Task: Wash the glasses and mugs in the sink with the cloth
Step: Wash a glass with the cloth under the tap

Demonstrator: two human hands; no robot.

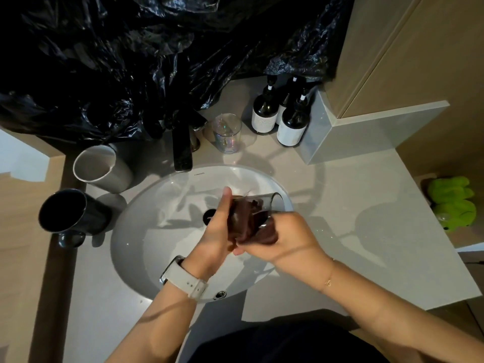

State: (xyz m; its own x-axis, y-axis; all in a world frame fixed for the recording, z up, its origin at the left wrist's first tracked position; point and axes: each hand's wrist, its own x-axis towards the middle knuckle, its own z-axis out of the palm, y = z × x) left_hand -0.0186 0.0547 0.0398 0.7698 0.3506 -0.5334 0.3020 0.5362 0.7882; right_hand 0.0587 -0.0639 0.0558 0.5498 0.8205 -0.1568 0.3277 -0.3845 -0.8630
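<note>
Over the white oval sink (146, 226) I hold a clear glass (269, 203) on its side, its mouth toward the right. A dark brown cloth (242, 221) is stuffed into and wrapped around it. My left hand (218, 226), with a white watch on its wrist, grips the cloth against the glass from the left. My right hand (285, 237) clasps the glass and cloth from the right. A white mug (100, 169) and a black mug (70, 213) stand on the counter left of the sink. An iridescent clear glass (226, 133) stands behind the sink.
A black faucet (182, 148) rises at the back of the sink. Three dark pump bottles (280, 113) stand at the back right. Black plastic sheeting (131, 61) covers the wall behind. A green toy (451, 203) lies on a lower shelf at right.
</note>
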